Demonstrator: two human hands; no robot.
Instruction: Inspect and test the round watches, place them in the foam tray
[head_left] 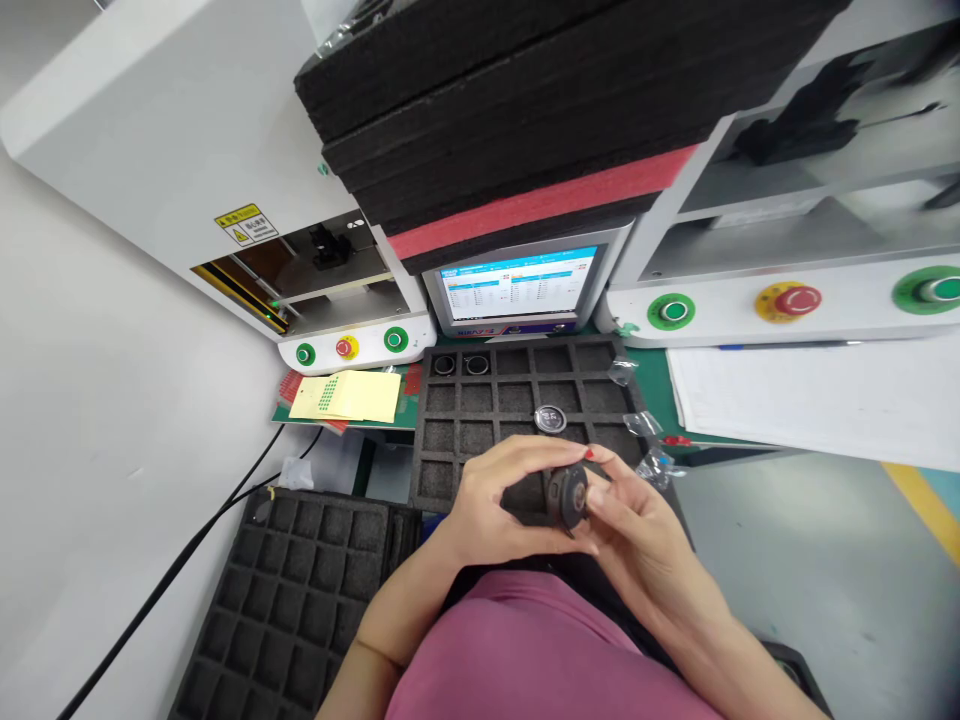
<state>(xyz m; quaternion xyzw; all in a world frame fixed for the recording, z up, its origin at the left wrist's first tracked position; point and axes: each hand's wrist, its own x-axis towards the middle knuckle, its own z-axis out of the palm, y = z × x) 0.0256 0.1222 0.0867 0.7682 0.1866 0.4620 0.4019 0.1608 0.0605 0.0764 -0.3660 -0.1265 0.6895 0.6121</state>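
A round black watch case [568, 497] is held up in front of my body, its back with a circular centre turned toward my right hand. My left hand [486, 498] curls around it from the left, thumb below and fingers over the top. From the right, my right hand [637, 515] closes on it, with the thumb against its back. A small red spot shows by my right index fingertip. Just beyond my hands, a second round watch case [550, 419] with a lit-looking face rests on the black foam tray [491, 430]. Two round black rings [476, 366] sit in the tray's far left pockets.
Another foam tray [300, 590] lies lower left. Behind stand a screen [521, 285] and machines with green and red buttons [787, 300]. Stacked black foam [510, 120] overhangs the screen. Clear plastic scraps [654, 462], yellow cards [345, 397] and white paper [817, 395] lie around.
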